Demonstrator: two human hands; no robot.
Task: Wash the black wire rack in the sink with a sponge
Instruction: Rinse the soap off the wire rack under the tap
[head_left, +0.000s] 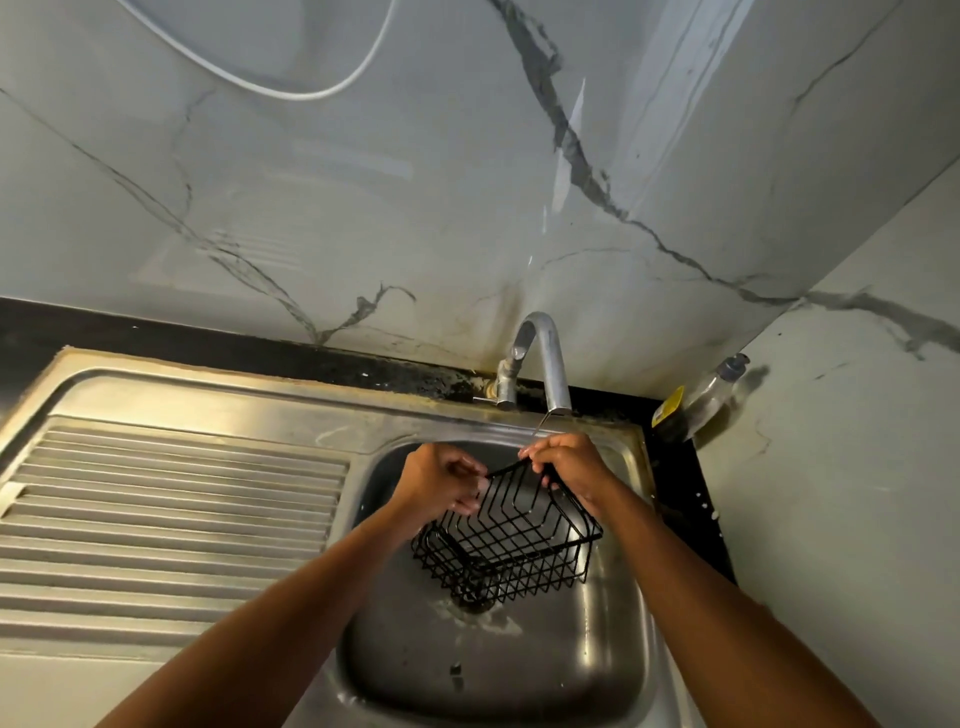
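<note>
A black wire rack hangs tilted over the steel sink basin, just under the tap spout. My right hand grips the rack's upper rim at its far corner. My left hand is at the rim's left end, its fingers curled and touching the wire there. A thin stream of water runs from the spout onto the rim between my hands. No sponge shows in view.
The chrome tap stands at the back of the sink. A ribbed steel drainboard lies to the left. A clear soap pump bottle and a yellow-labelled item stand in the back right corner against marble walls. The drain sits under the rack.
</note>
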